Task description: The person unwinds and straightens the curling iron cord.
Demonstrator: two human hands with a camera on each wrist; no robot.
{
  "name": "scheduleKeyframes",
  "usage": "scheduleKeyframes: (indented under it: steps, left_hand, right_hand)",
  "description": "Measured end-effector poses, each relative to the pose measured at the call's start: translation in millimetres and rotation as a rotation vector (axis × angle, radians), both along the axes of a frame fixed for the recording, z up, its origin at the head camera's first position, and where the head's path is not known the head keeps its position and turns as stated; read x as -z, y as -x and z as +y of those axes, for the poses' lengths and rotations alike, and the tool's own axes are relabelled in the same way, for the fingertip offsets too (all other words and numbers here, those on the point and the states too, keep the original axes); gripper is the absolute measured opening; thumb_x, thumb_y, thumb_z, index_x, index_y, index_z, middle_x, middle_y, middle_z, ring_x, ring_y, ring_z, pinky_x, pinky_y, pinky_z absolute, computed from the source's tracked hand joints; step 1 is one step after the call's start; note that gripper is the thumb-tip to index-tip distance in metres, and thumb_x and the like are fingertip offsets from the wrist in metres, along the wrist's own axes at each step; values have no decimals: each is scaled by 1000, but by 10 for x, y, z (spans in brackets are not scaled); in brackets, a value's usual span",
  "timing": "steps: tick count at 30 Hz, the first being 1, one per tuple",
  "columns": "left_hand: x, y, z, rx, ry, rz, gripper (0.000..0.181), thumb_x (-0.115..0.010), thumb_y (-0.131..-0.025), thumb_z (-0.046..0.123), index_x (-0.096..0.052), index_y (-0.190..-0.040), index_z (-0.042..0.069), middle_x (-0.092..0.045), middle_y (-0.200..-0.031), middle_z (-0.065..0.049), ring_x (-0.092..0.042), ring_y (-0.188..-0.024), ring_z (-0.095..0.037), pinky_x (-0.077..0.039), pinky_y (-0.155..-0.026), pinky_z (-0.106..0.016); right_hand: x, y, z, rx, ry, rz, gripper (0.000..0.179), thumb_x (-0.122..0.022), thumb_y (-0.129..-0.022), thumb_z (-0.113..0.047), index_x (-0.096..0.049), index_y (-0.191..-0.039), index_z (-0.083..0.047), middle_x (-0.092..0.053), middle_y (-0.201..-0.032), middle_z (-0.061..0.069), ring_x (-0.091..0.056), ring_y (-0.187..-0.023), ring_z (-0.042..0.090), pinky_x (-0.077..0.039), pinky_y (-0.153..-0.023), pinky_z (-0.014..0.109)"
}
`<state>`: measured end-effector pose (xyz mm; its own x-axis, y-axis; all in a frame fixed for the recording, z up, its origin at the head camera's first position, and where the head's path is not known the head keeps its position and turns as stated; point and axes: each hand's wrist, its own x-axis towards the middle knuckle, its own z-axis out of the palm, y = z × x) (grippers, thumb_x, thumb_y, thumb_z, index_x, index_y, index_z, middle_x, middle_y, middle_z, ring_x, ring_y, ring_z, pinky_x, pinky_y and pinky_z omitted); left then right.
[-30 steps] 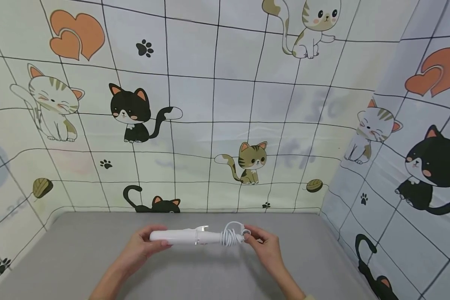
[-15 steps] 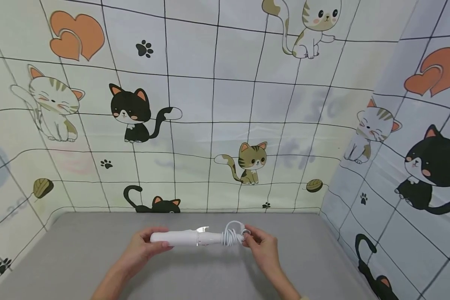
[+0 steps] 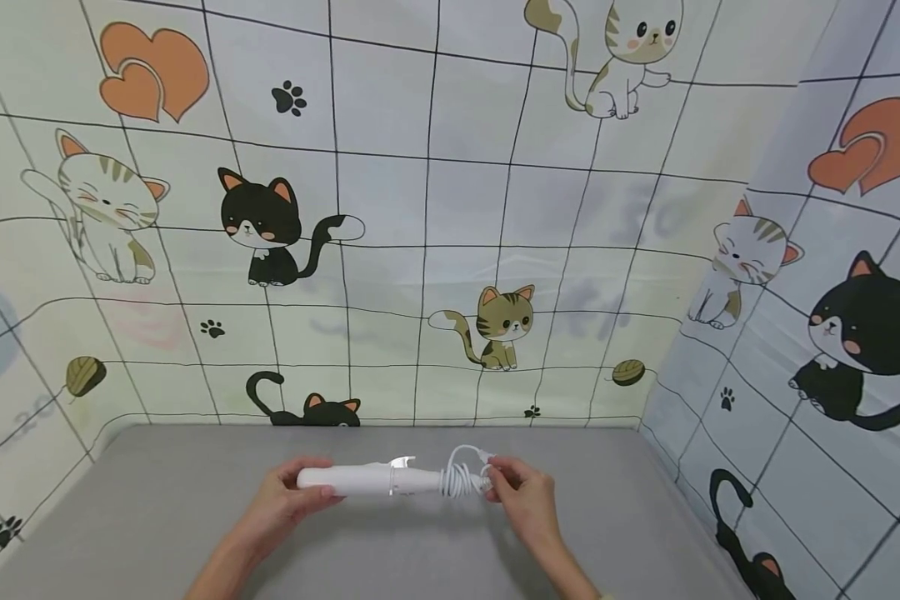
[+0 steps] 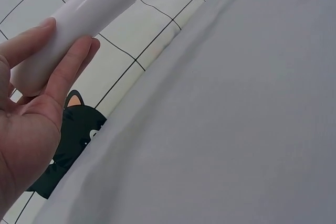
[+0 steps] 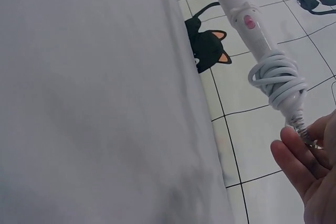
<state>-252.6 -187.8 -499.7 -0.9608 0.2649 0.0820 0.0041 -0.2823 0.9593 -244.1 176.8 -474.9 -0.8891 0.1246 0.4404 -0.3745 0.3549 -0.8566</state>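
A white curling iron (image 3: 360,479) is held level above the grey tabletop, a small clip lever (image 3: 402,461) standing up near its middle. My left hand (image 3: 288,492) grips the thick smooth end between thumb and fingers; the left wrist view shows the fingers curled round it. At the opposite end, my right hand (image 3: 527,502) pinches the cord's base beside the handle tip. White cord (image 5: 278,80) is wound in several turns round the handle, with one loop rising above it in the head view. A pink button (image 5: 249,22) shows on the handle in the right wrist view.
The grey tabletop (image 3: 390,550) spreads beneath both hands. Behind it and along the sides hangs white cloth (image 3: 390,200) printed with cats, hearts, paw prints and a black grid.
The curling iron and both hands stay nearly in place, with the iron shifting very slightly left and down. Both hands keep their hold.
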Motion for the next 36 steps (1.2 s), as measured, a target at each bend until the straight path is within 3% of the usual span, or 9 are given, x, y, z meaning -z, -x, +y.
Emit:
scheduleKeyframes:
  steps: [4,7,14,19,22,29,33,36]
  left_hand:
    - [10,9,-20,12,-43,2,35,-69,-88,-14,-67,-118,3,-52,-119,-17,-61,-109,-27,-57,-101,-48]
    - [14,11,-30,16,-50,4,34,-69,-88,-14,-68,-117,5,-53,-119,-16,-62,-109,-26,-57,-101,-47]
    - [31,4,-60,15,-41,24,38,-66,-89,-16,-58,-126,-13,-53,-118,-15,-61,-109,-26,-57,-101,-48]
    - [44,-3,-73,25,-40,42,37,-67,-89,-15,-61,-125,-9,-54,-119,-15,-62,-109,-26,-57,-101,-48]
    - [51,-9,-82,39,-41,52,35,-67,-89,-15,-66,-122,-3,-55,-119,-14,-61,-109,-26,-57,-101,-48]
    - [44,-25,-104,60,-29,42,34,-68,-89,-14,-71,-116,7,-58,-120,-12,-60,-110,-26,-59,-99,-48]
    - [39,-38,-118,55,-14,23,33,-69,-88,-13,-72,-115,7,-58,-119,-12,-59,-109,-27,-59,-99,-48]
    - [36,-38,-126,49,-8,15,33,-70,-88,-13,-72,-115,7,-58,-119,-11,-59,-110,-27,-59,-100,-48]
  right_hand:
    - [71,36,61,28,-15,34,16,-73,-94,-4,-74,-110,1,-76,-82,14,-69,-55,13,-62,-55,21]
    - [67,30,94,52,-13,43,22,-72,-97,-10,-71,-116,0,-76,-82,13,-68,-54,12,-61,-55,21]
    - [84,63,119,69,-1,20,17,-72,-98,-15,-73,-105,0,-75,-84,17,-68,-54,15,-62,-55,22]
    - [85,81,140,102,-36,-25,19,-71,-99,-19,-74,-101,0,-74,-84,12,-66,-56,14,-60,-52,22]
    - [80,95,154,69,-10,-87,23,-68,-101,-19,-71,-106,3,-73,-86,11,-68,-61,16,-62,-54,25]
    - [71,134,125,-135,153,-262,37,-63,-103,-16,-61,-124,15,-72,-94,21,-70,-73,21,-68,-63,40]
    - [51,133,103,-193,204,-297,35,-61,-102,-7,-58,-125,18,-71,-98,27,-72,-76,21,-68,-66,38]
    - [38,125,112,-189,191,-295,32,-61,-100,-4,-59,-123,18,-71,-100,27,-72,-78,22,-67,-67,32]
